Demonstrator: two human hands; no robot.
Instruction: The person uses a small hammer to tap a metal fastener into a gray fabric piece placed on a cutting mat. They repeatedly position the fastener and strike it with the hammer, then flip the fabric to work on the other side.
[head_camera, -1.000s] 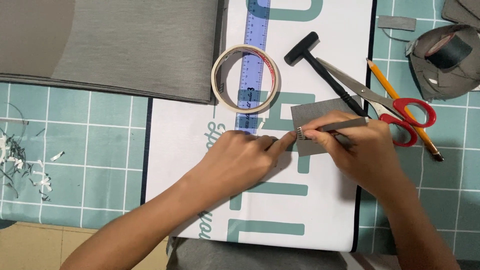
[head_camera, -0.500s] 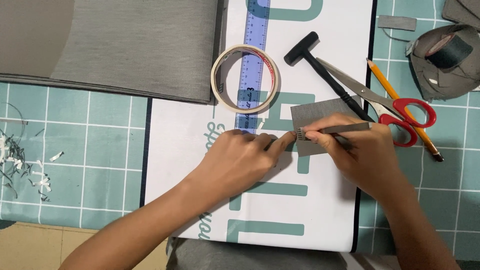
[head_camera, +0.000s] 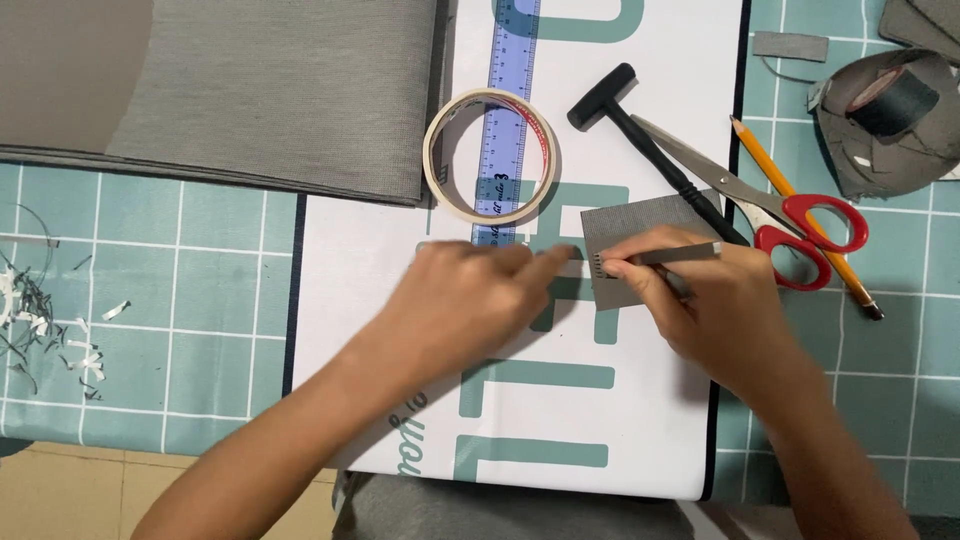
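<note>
- Holding a slim metal pricking tool (head_camera: 668, 255) in the right hand (head_camera: 705, 305), fingers closed around its shaft, the person sets its toothed tip on the left edge of a small grey fabric piece (head_camera: 640, 225).
- The left hand (head_camera: 470, 300) lies half-curled, its forefinger stretched out to pin that same edge just beside the teeth; it grips nothing.
- The step in hand looks like placing the prongs along the edge for a row of holes; the next move probably calls for a steady hold and the tool stood more upright before any strike.
- The tool's long axis runs nearly level across the view, teeth pointing left, butt end to the right and slightly up.
- The fabric piece lies on the white printed sheet (head_camera: 380, 300), over a teal cutting mat (head_camera: 180, 300).
- A black hammer (head_camera: 650, 150) touches the piece's upper right corner; red-handled scissors (head_camera: 790, 225) and a pencil (head_camera: 800, 215) lie near.
- A tape roll (head_camera: 437, 160) rings a blue ruler (head_camera: 505, 120) above the left hand.
</note>
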